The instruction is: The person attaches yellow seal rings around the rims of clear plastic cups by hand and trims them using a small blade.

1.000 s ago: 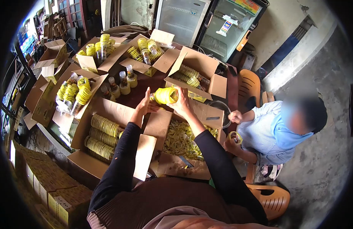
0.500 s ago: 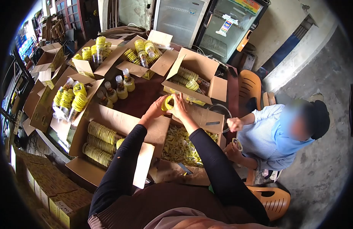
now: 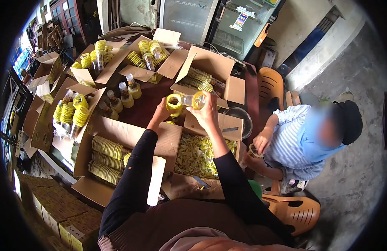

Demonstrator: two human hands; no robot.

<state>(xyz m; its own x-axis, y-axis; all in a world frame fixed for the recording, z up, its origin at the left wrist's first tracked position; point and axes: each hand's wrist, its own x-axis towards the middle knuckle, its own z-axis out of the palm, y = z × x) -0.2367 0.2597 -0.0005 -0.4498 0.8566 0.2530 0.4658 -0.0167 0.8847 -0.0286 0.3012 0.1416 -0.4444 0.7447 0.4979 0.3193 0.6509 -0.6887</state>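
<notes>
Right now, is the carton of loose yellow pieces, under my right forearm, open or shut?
Open. The carton has its near and far flaps folded outward, and loose yellow pieces show inside.

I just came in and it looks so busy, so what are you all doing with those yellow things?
The camera wearer's left hand holds a yellow ring, and the right hand holds a clear container next to it. At the right, a co-worker in a striped top has both hands at a small yellow-rimmed container. Yellow scraps lie in an open box in front of the wearer.
</notes>
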